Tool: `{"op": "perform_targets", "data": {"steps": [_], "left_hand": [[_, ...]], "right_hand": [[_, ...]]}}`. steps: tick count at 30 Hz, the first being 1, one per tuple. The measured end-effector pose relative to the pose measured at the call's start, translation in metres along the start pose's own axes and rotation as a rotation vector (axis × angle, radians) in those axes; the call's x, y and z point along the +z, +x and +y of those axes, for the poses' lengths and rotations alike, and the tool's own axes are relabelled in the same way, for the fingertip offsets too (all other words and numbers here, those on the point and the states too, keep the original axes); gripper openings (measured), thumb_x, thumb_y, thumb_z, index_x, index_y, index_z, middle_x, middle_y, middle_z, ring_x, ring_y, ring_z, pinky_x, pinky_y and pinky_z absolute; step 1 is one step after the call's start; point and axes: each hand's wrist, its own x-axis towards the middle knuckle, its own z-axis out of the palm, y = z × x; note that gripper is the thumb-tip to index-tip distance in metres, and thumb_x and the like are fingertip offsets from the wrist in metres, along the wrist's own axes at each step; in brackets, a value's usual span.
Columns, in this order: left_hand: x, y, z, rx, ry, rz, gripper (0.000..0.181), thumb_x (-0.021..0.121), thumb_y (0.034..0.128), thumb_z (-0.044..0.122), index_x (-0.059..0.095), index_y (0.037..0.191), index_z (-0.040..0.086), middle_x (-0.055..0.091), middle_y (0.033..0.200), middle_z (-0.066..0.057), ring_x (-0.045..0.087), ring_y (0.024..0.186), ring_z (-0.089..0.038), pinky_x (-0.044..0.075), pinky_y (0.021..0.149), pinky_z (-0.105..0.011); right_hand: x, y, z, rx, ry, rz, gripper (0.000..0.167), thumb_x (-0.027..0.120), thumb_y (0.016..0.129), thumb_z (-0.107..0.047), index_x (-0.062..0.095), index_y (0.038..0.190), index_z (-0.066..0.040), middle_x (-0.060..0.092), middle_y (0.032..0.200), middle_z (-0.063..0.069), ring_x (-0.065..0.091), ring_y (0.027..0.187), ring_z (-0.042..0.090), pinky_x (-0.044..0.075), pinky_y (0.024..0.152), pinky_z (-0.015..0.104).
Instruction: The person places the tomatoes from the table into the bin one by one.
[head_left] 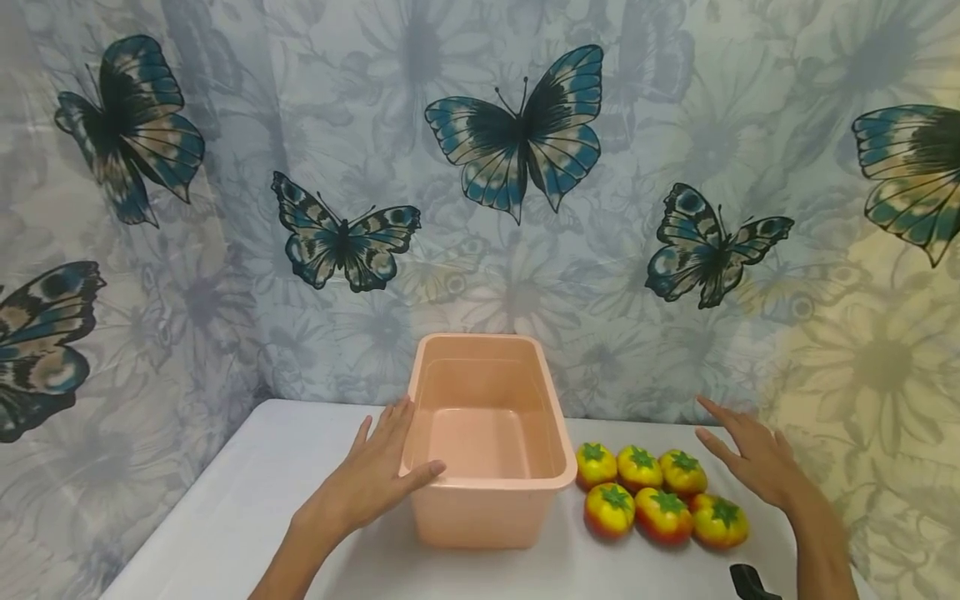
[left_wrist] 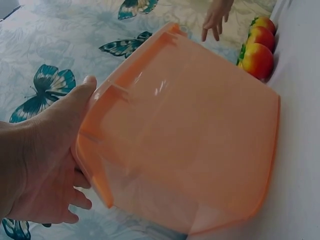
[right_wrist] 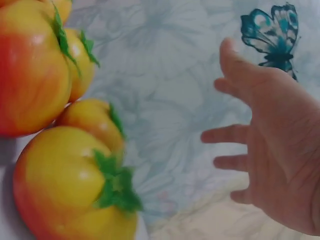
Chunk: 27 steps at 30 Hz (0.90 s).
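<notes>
a white table bearing one bin and two rows of fruit
on the white table, a peach-coloured bin stands upright near the middle; to its right, six yellow-and-red fruits sit close together, three behind three, green leafy tops showing; nearer the front right is a black object, cut off by the head view's lower edge.

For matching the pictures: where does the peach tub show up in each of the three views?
Head: the peach tub stands in the lower middle of the picture, on the white table.
Left wrist: the tub fills the middle, seen from outside, with the left hand at its edge.
Right wrist: not in it.
Shared landmark: the yellow-red fruits, at lower right in the head view, upper right in the left wrist view, left side in the right wrist view.
</notes>
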Motion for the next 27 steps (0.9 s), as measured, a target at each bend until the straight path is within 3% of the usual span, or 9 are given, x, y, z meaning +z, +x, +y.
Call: {"op": "perform_targets", "data": {"steps": [2, 4, 8, 11, 16, 21, 27], "left_hand": [[0.000, 0.001, 0.001, 0.006, 0.000, 0.003, 0.103, 0.051, 0.0996, 0.069, 0.015, 0.166, 0.000, 0.013, 0.176, -0.018, 0.012, 0.165, -0.036, 0.004, 0.131, -0.066], [0.000, 0.002, 0.001, 0.008, -0.004, 0.003, 0.102, 0.052, 0.0999, 0.068, 0.015, 0.166, 0.000, 0.013, 0.176, -0.017, 0.012, 0.165, -0.036, 0.004, 0.131, -0.067], [-0.001, 0.003, 0.002, 0.005, -0.005, 0.003, 0.103, 0.051, 0.0998, 0.069, 0.014, 0.167, 0.001, 0.012, 0.176, -0.017, 0.013, 0.165, -0.036, 0.004, 0.131, -0.067], [-0.002, 0.002, 0.001, -0.001, 0.000, 0.010, 0.104, 0.050, 0.0993, 0.071, 0.015, 0.166, 0.000, 0.014, 0.176, -0.018, 0.013, 0.165, -0.035, 0.004, 0.131, -0.067], [-0.002, 0.001, -0.001, 0.000, -0.001, 0.016, 0.103, 0.052, 0.0997, 0.068, 0.016, 0.165, -0.002, 0.014, 0.175, -0.019, 0.012, 0.165, -0.035, 0.004, 0.131, -0.067], [-0.003, 0.001, -0.001, 0.001, -0.006, 0.014, 0.102, 0.053, 0.0999, 0.067, 0.017, 0.165, -0.002, 0.014, 0.176, -0.018, 0.013, 0.165, -0.035, 0.004, 0.131, -0.066], [-0.003, 0.000, -0.001, 0.006, -0.008, 0.018, 0.102, 0.053, 0.0998, 0.067, 0.017, 0.165, -0.002, 0.014, 0.176, -0.018, 0.013, 0.165, -0.034, 0.004, 0.131, -0.066]], "right_hand": [[-0.004, -0.001, 0.000, 0.028, -0.032, -0.048, 0.069, 0.049, 0.107, -0.051, 0.039, 0.160, -0.007, 0.047, 0.153, 0.036, 0.041, 0.135, 0.065, 0.021, 0.095, 0.092], [-0.008, -0.002, 0.000, 0.073, -0.031, -0.159, 0.073, 0.049, 0.106, -0.055, 0.042, 0.155, -0.001, 0.048, 0.150, 0.038, 0.047, 0.131, 0.064, 0.031, 0.094, 0.088], [-0.013, -0.002, -0.002, 0.125, 0.056, -0.392, 0.078, 0.055, 0.103, -0.055, 0.042, 0.149, 0.006, 0.053, 0.138, 0.044, 0.059, 0.119, 0.058, 0.050, 0.089, 0.074], [-0.012, -0.002, -0.006, 0.155, 0.123, -0.501, 0.083, 0.062, 0.099, -0.057, 0.041, 0.146, 0.009, 0.058, 0.129, 0.042, 0.062, 0.115, 0.053, 0.053, 0.092, 0.069], [-0.003, -0.006, -0.006, 0.179, 0.068, -0.566, 0.086, 0.070, 0.092, -0.061, 0.051, 0.132, 0.012, 0.065, 0.115, 0.031, 0.065, 0.107, 0.043, 0.055, 0.093, 0.063], [0.006, -0.007, -0.003, 0.169, 0.051, -0.605, 0.069, 0.077, 0.091, -0.050, 0.058, 0.121, 0.009, 0.064, 0.112, 0.026, 0.063, 0.105, 0.039, 0.054, 0.096, 0.062], [0.009, -0.008, -0.002, 0.190, 0.059, -0.628, 0.058, 0.078, 0.091, -0.045, 0.061, 0.117, 0.004, 0.063, 0.113, 0.021, 0.059, 0.105, 0.037, 0.052, 0.097, 0.062]]}}
